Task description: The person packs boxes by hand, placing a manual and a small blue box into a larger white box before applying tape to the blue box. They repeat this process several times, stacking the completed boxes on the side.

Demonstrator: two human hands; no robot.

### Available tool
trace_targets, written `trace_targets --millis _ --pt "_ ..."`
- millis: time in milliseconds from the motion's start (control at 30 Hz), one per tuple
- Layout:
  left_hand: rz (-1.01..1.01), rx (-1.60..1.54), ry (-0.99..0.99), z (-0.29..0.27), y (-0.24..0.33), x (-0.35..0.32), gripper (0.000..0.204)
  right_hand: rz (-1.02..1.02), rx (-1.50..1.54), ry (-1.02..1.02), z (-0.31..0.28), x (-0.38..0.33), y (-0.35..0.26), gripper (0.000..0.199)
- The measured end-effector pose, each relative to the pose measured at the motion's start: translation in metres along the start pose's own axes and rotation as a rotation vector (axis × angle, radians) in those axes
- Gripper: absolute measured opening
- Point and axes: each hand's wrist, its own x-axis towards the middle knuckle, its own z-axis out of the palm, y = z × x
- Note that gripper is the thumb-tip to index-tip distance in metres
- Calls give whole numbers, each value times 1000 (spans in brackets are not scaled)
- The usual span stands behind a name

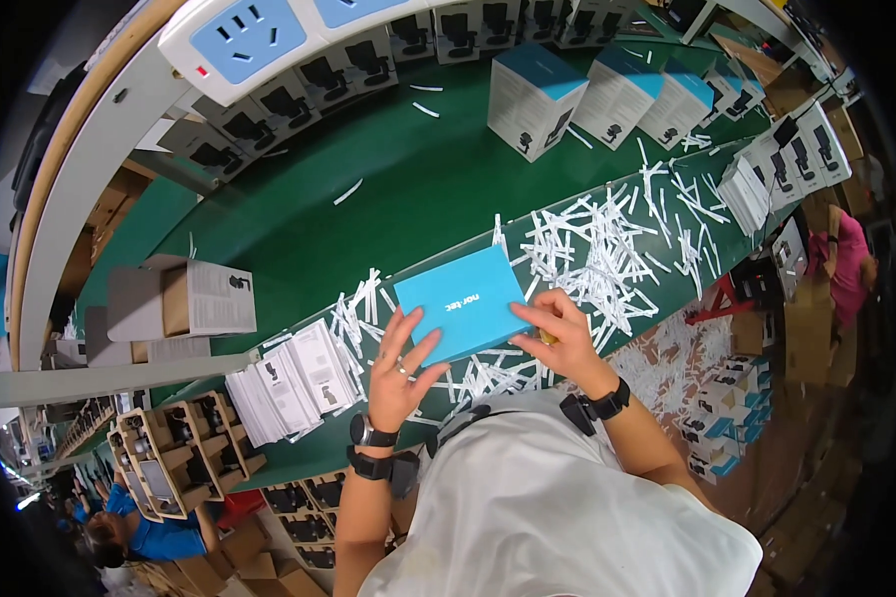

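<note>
A carton with a bright blue top (463,320) lies in front of me among paper strips on the green bench. My left hand (398,363) is at its left edge, fingers along the top and the thumb at the near corner. The carton's right edge is gripped by my right hand (560,336), the thumb lower and the index finger on the top. Both hands hold the carton between them. Its underside and far side are hidden. White paper strips (597,259) are scattered right of the carton and around it.
Flat stacks of printed cartons (299,383) lie left of me. An open carton (204,298) stands beyond them. Upright blue-topped cartons (538,99) stand at the far side. A power strip (249,40) hangs above. One person in blue (169,532) is lower left, another in pink (846,264) at right.
</note>
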Motion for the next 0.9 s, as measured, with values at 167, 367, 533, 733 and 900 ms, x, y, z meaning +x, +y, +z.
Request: trace_targets --millis 167,367,533,733,900 --pt "30 3 68 8 -13 0 45 -81 3 87 7 12 2 46" --pt "199 212 -32 4 -20 -6 53 -131 -109 36 -1 2 12 47" --pt "212 414 -109 -4 10 10 57 -132 -257 -43 -3 0 11 49" --pt "96 727 -272 47 47 9 65 -310 -217 -7 8 -21 16 48" --pt "213 683 -136 49 19 14 63 -141 -47 -103 -2 17 24 65"
